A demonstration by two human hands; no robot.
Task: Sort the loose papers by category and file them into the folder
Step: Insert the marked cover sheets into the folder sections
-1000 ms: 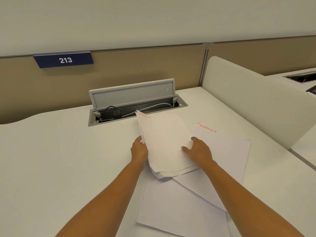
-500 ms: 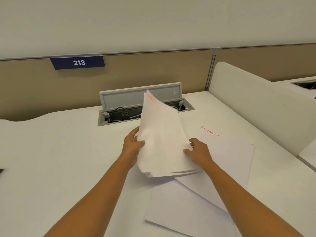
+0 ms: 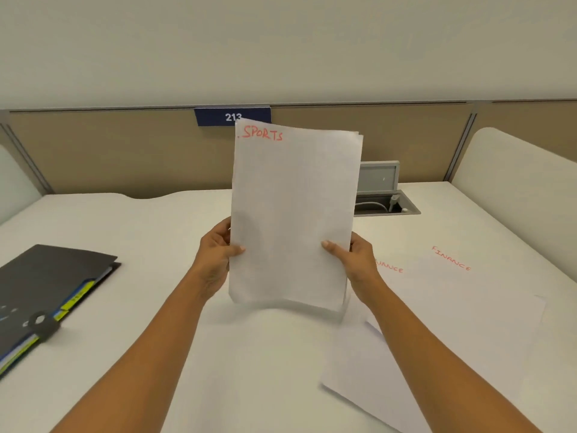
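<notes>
Stack of papers (image 3: 293, 214): white sheets, the top one headed SPORTS in red, held upright in front of the person between both hands. The lower edge is blurred, so I cannot tell whether it touches the desk (image 3: 156, 239).
Left hand (image 3: 218, 254): clamped on the stack's left edge low down, thumb on the front face and fingers behind. The stack is at its 3 o'clock.
Right hand (image 3: 356, 260): pinches the right edge at the same height, thumb in front. The stack is at its 9 o'clock.
Folder (image 3: 46, 285): dark, lying flat at 9 o'clock of the left hand and well apart, with yellow and blue tabs showing at its edge.
FINANCE sheets (image 3: 452, 323): overlapping flat on the desk at 4 o'clock of the right hand. One heading is partly hidden by that hand.
Cable box (image 3: 387, 201): lid raised, at 1 o'clock of the right hand, partly behind the stack.
Number plate (image 3: 232, 116): reads 213, at 12 o'clock above the stack.
</notes>
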